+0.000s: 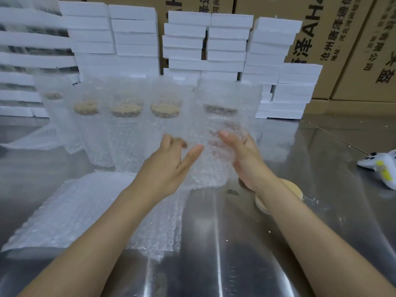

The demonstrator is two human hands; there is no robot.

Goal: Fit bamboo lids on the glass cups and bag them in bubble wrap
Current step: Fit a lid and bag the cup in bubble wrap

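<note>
Well to the left of the cup I am holding (216, 133), and nearer to me, flat bubble-wrap bags (85, 206) lie in a loose pile on the steel table (321, 221), so I judge there is more packing to come. Just left of that cup and a little behind it stands a row of finished cups (125, 116), at least four, each lidded and bagged.

My left hand (171, 163) is at the cup's left side, with the thumb stretched along the wrap and the fingers half curled at its edge. Blur hides whether they pinch the wrap, so I cannot tell.

The cup itself is upright, already inside its bag, and lifted off the table. A dark band near its top is probably the lid.

My right hand (246, 159) grips it from the right, thumb on the front and fingers wrapped behind. Both forearms reach forward and converge on it.

Below and right of the cup, spare bamboo lids (294, 189) sit partly under my right forearm, with more cups presumably due. Far right of it lies a white controller (383, 166).
</note>
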